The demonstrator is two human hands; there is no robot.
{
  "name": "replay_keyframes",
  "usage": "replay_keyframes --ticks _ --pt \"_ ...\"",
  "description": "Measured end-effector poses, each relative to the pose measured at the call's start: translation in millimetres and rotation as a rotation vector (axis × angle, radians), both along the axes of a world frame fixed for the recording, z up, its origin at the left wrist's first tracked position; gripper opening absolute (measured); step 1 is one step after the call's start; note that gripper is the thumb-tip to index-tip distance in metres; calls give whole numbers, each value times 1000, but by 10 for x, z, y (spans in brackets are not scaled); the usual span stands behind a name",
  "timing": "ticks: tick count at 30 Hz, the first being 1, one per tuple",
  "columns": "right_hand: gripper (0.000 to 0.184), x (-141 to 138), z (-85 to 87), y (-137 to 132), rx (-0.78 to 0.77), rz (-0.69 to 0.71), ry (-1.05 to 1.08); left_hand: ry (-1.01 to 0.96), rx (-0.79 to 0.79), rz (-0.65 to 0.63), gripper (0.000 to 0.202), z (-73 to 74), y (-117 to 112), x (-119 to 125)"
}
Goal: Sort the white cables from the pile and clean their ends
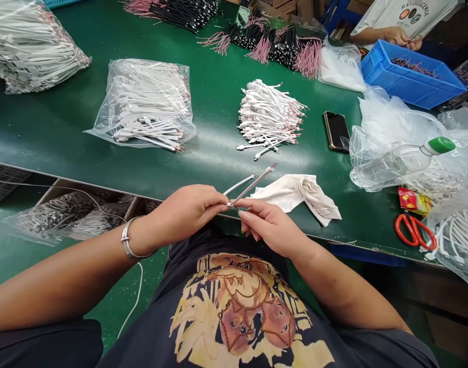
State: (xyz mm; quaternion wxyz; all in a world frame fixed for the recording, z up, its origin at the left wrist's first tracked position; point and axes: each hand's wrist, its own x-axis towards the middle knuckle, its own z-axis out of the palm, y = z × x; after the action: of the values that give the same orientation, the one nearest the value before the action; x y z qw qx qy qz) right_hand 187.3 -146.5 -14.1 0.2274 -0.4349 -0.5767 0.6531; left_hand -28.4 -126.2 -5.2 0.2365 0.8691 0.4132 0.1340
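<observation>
My left hand (193, 210) is closed, pinching the connector end of a white cable (253, 185) just above my lap at the table's front edge. The cable slants up to the right and ends in bare reddish wires. My right hand (270, 225) meets it at the connector, thumb and forefinger pressed together on something thin and dark that is too small to name. Another white cable (239, 184) lies on the table just beyond my fingertips. A crumpled white cloth (299, 194) rests beside my right hand. Farther back is a loose pile of white cables (270, 112).
Bagged white cables (149, 102) lie on the green table (214, 76). A phone (336, 131), a clear bottle (398, 162), red-handled scissors (415, 231) and a blue bin (410, 76) are at right. Black-and-pink cable bundles (264, 43) lie behind; across the table are a person's hands (402, 38).
</observation>
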Motion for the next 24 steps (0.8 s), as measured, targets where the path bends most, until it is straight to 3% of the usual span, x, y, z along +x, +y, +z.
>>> replay_keyframes --ticks 9,20,24 --pt "31 4 -20 12 -105 -38 90 -23 10 -10 26 19 -6 14" --pt "29 -24 -126 28 -40 -65 119 -82 -51 15 26 -27 0 7" --pt "35 3 -77 52 -32 -15 35 -105 -66 46 25 -38 -11 -16"
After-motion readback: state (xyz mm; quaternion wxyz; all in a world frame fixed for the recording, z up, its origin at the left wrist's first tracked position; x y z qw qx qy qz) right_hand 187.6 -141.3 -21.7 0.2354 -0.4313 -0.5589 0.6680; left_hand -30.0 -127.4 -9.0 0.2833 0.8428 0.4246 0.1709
